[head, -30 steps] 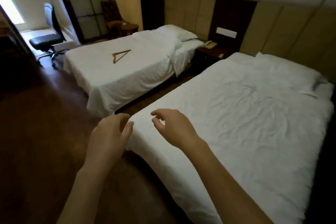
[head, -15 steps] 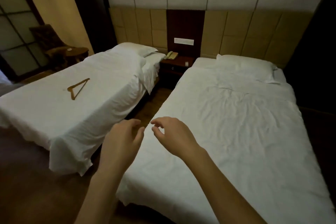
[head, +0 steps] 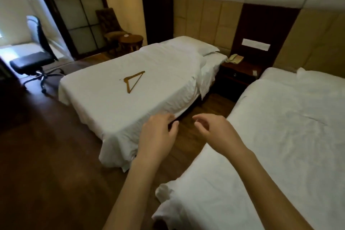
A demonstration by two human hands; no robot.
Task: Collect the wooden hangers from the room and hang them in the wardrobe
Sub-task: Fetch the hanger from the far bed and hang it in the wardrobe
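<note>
The view has swung left since half a second ago: the chair is back in sight and the far bed fills the middle. The hanger lies flat near that bed's middle, well apart from both hands. The left hand and right hand hover empty, fingers loosely curled, by the near bed edge.

Hotel twin room, two white-sheeted beds, padded headboard wall, bedside phone, office chair
</note>
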